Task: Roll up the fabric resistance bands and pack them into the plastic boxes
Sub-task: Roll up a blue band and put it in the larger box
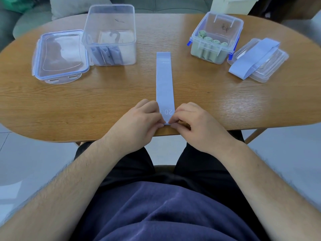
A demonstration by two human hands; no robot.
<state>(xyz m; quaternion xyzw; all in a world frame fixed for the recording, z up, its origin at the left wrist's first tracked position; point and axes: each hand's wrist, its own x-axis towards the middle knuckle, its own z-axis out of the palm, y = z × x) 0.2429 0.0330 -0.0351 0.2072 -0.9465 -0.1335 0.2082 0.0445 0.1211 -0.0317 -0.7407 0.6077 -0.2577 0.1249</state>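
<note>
Blue band (165,79) flat on oval wooden table (104,105); grey sofa (173,6) behind.

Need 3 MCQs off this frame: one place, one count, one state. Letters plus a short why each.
1. Where does the spare blue band lie?
A) in the big box
B) across the right-hand lid
C) on the floor

2. How many green rolls show in the small box?
A) one
B) seven
C) four

3. The flat band at the centre of the table is:
A) pinched at its near end by both hands
B) fully rolled
C) untouched

Answers:
1 B, it drapes over that lid.
2 C, four spiral tops show.
3 A, left hand and right hand pinch its near edge.
</note>
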